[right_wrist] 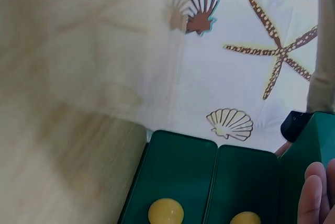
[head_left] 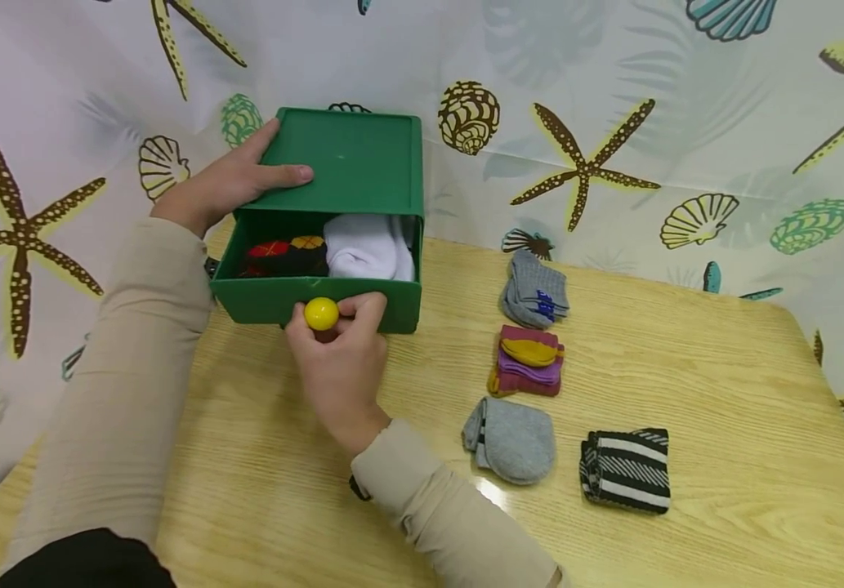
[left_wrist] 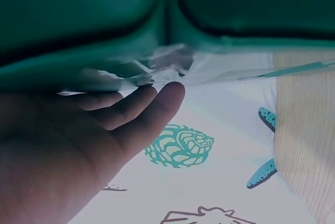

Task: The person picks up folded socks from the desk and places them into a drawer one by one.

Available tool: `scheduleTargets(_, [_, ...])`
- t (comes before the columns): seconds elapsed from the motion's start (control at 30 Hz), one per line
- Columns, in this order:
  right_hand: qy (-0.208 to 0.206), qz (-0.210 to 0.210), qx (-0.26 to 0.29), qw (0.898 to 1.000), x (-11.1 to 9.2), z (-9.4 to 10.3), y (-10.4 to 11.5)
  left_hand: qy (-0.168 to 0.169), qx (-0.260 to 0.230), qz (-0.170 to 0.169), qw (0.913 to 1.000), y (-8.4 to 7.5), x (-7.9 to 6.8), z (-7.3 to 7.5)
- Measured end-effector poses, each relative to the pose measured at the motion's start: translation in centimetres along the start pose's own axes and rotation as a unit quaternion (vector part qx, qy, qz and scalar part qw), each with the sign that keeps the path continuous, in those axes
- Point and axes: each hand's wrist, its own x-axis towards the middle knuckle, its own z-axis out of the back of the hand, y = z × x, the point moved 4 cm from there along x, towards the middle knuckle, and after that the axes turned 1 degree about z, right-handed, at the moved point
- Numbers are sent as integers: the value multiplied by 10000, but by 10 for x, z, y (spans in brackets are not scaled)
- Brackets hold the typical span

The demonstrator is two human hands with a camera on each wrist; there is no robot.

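Observation:
A green drawer box (head_left: 351, 155) stands at the back left of the table, its top drawer (head_left: 260, 300) pulled out. In that drawer lie a dark sock with red and yellow diamonds (head_left: 285, 255) and a folded white sock (head_left: 366, 249). My right hand (head_left: 341, 367) pinches the drawer's round yellow knob (head_left: 321, 314) between thumb and fingers. My left hand (head_left: 234, 180) rests on the box's left edge, thumb flat on the top. In the left wrist view, its fingers (left_wrist: 141, 109) lie straight along the green side.
Right of the box lie folded socks: grey with blue (head_left: 535, 290), maroon and purple (head_left: 530, 362), plain grey (head_left: 517, 441) and black-and-white striped (head_left: 625, 471). The right wrist view shows yellow knobs (right_wrist: 166, 212) on lower drawers. A shell-print curtain (head_left: 613, 122) hangs behind.

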Motion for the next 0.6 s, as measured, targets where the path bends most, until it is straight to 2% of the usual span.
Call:
scheduleTargets(0.3, [75,-172,-344,9992,25,-12,-13,20,-48,-119,9999,0,1,0])
scheduleTargets(0.6, [197,-430,-250,9986,40,-20,-22,43,-140,-119,9998,0,-1,-1])
